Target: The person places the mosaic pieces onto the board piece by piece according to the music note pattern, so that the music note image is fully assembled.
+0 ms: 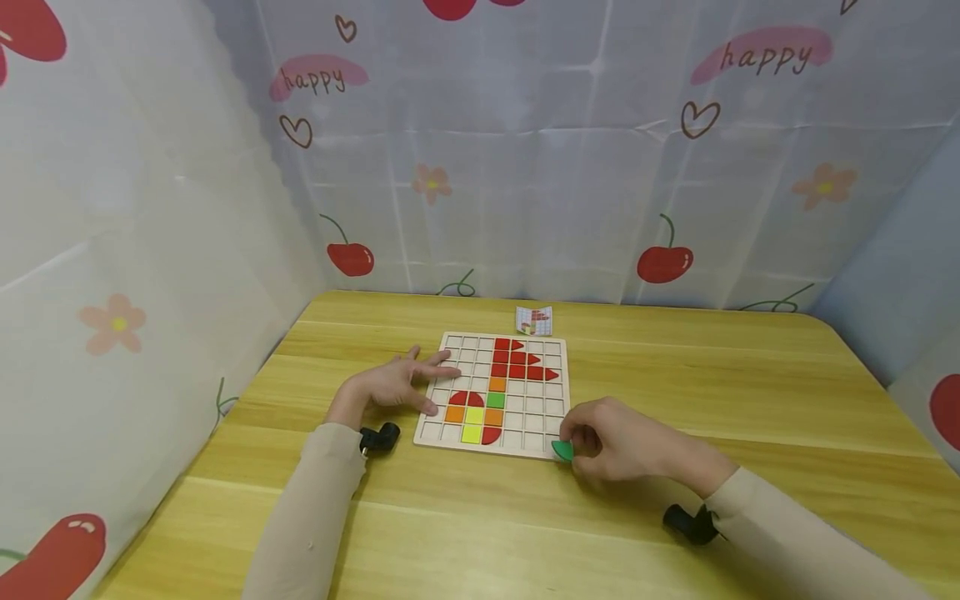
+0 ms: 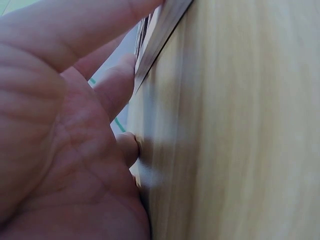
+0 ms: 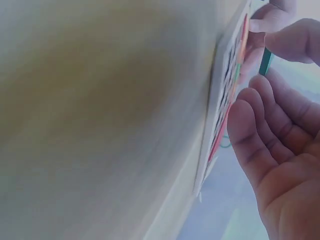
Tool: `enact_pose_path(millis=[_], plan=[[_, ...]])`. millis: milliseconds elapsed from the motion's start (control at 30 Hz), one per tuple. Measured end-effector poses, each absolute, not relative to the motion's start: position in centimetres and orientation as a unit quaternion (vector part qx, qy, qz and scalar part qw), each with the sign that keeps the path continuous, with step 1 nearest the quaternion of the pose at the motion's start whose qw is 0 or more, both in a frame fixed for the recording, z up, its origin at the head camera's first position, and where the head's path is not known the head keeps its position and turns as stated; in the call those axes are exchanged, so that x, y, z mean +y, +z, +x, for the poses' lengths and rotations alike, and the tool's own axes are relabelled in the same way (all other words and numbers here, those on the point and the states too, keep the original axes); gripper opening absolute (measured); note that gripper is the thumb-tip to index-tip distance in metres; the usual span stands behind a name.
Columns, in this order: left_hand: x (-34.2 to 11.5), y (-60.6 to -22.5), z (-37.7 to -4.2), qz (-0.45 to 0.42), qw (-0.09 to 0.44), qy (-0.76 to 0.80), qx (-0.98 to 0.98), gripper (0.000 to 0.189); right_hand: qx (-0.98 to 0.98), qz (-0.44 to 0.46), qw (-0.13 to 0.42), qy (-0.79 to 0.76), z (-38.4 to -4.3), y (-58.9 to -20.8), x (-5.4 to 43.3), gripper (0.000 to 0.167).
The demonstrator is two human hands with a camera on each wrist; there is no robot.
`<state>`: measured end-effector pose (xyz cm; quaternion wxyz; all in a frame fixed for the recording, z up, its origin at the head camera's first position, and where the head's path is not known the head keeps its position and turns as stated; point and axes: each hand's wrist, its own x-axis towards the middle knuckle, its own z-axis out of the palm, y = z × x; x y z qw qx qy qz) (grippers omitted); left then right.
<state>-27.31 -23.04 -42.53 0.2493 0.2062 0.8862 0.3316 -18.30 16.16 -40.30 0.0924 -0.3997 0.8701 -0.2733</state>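
A square wooden grid board (image 1: 528, 417) lies on the table, with red, orange, yellow and green flat pieces set in some of its cells. My left hand (image 1: 393, 383) rests at the board's left side, fingers spread and straight, fingertips over its edge. Near the board's front right corner my right hand (image 1: 618, 442) pinches a green quarter-round piece (image 1: 562, 450) between thumb and forefinger. In the right wrist view that green piece (image 3: 266, 61) shows edge-on under the thumb, with the other fingers loosely bent.
A small folded pattern card (image 1: 534, 321) stands behind the board, printed with a coloured grid picture. The wooden table (image 1: 712, 375) reaches back to a printed curtain (image 1: 525, 208). A black wrist mount (image 1: 381, 437) sits at the left cuff and another black mount (image 1: 690, 525) at the right.
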Motion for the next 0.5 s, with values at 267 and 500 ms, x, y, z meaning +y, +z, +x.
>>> enact_pose_path(millis=[267,500], plan=[[-23.0,-42.4,-27.2,0.207,0.249,0.325,0.889,0.068,0.885,-0.372,0.087,-0.264,-19.9,-39.7,13.0,0.016],[-22.9,-42.2,-27.1,0.202,0.255,0.33,0.886,0.067,0.883,-0.368,0.084,-0.277,-21.2,-40.1,10.1,0.014]])
